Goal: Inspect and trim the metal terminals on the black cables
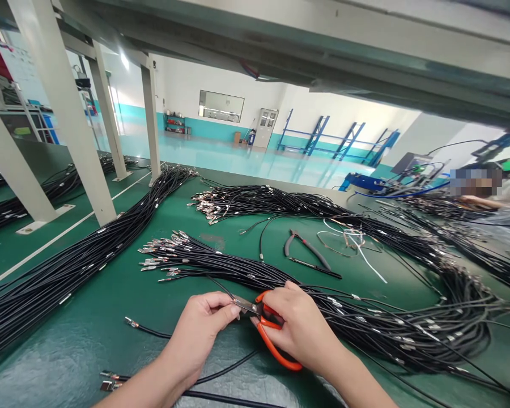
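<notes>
My right hand (295, 320) grips a pair of scissors with orange handles (280, 348). Their short metal blades point left and meet the fingertips of my left hand (202, 326). Thumb and forefinger of that left hand pinch a thin black cable (219, 286) right at the blades; whether the blades cut into it cannot be made out. Beside my left wrist lies a loose black cable with a metal terminal (131, 322). Just beyond both hands stretches a thick bundle of black cables (238, 269), its crimped metal ends fanned out at the left.
Pliers with grey handles (308, 252) lie behind the bundle, near white and thin wire scraps (357, 243). Other cable bundles (123, 226) cover the green table. Pale metal posts (68, 113) rise at left, and a shelf beam (280, 51) crosses overhead. A person (484, 187) sits far right.
</notes>
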A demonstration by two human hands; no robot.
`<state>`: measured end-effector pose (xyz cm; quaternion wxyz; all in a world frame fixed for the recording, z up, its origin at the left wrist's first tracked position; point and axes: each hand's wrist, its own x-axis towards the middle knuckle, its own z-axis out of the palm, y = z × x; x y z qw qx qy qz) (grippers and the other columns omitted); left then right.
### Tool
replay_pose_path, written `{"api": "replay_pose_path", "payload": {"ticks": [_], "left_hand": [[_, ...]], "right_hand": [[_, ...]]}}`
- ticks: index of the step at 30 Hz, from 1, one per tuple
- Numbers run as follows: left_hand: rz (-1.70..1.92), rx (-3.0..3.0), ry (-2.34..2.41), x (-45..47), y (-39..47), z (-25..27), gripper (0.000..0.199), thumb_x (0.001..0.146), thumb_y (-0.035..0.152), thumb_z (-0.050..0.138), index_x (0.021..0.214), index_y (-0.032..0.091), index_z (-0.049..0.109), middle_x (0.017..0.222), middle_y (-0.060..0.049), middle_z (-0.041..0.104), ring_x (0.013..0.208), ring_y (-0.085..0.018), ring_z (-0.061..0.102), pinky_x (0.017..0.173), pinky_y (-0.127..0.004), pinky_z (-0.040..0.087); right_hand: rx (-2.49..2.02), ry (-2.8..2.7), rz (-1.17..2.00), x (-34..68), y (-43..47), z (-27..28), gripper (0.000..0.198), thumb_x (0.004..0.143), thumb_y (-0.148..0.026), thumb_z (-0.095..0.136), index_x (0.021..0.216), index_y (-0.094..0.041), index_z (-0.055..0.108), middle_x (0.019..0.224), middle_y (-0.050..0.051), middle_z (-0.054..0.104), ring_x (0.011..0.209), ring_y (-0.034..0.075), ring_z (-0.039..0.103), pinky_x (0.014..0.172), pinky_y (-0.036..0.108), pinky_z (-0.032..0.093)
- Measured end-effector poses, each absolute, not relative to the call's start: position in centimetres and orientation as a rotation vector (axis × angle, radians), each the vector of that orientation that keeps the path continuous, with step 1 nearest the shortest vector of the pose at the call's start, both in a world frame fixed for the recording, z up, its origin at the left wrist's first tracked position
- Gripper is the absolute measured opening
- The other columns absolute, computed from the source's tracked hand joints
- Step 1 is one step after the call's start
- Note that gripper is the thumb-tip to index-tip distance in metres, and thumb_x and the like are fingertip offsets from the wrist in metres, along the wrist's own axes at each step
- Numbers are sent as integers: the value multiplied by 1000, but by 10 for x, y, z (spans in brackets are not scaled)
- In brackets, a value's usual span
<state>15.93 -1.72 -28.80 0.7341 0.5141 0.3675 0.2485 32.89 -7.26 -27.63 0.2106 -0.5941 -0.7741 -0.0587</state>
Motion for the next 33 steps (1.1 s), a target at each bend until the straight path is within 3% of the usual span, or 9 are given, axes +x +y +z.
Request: {"api": "replay_pose_path", "payload": {"ticks": [22, 28, 31, 33], "left_hand": [[540, 1129, 788, 159, -17, -292, 39, 63, 38, 57, 76, 1, 50, 76, -4, 50, 64, 5, 37, 58, -5, 29], [552, 1153, 803, 160, -17, -294, 42, 63, 41, 57, 74, 2, 48, 70, -2, 43, 62, 6, 32, 59, -6, 29], [553, 1158, 797, 160, -16, -293, 44, 63, 44, 56, 73, 2, 47, 68, -2, 41, 61, 6, 31, 58, -7, 29], [561, 1167, 790, 160, -16, -292, 46, 63, 46, 56, 72, 3, 47, 70, -2, 42, 61, 6, 33, 59, -8, 30]], "right_hand": [[-1564, -2151, -316, 332, -72, -284, 18, 73, -21, 55, 60, -11, 46, 60, 0, 47, 56, 9, 31, 63, 23, 19], [-1523, -2172, -349, 332, -72, -289, 23, 77, -22, 51, 59, -11, 43, 55, 0, 44, 53, 8, 26, 60, 23, 17], [-1642, -2075, -140, 328, -71, -288, 28, 77, -26, 50, 56, -11, 40, 51, 0, 41, 52, 7, 23, 57, 22, 19], [-1774, -1886, 242, 322, -71, -283, 33, 76, -32, 51, 55, -11, 38, 51, 0, 38, 51, 7, 25, 53, 21, 21]]}}
